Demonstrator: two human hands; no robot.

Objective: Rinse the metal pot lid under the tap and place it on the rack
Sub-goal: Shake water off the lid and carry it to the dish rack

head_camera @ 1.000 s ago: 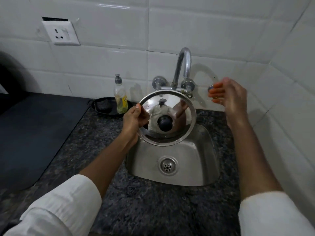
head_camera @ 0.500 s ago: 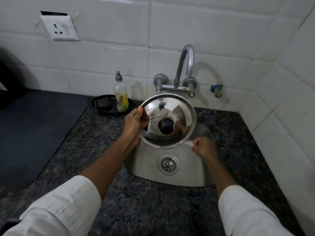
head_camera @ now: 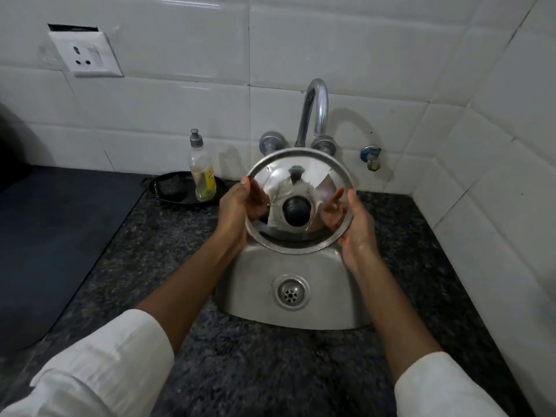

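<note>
A round shiny metal pot lid [head_camera: 313, 173] with a black knob [head_camera: 295, 211] is held tilted toward me over the back of the small steel sink [head_camera: 325, 284], just below the curved tap [head_camera: 314, 112]. My left hand [head_camera: 233, 212] grips its left rim. On the opposite rim, my right hand [head_camera: 356, 233] holds the lower right edge. No water runs from the tap. No rack is in view.
A clear soap bottle [head_camera: 202, 171] stands beside a black dish [head_camera: 177, 191] left of the sink on the speckled dark counter [head_camera: 168, 251]. A dark mat [head_camera: 54, 236] lies at far left. White tiled walls close the back and right; a small valve [head_camera: 371, 158] sticks out.
My right hand came down from the wall valve, passed low over the sink and now holds the lid's right rim. The lid stayed under the tap in my left hand.
</note>
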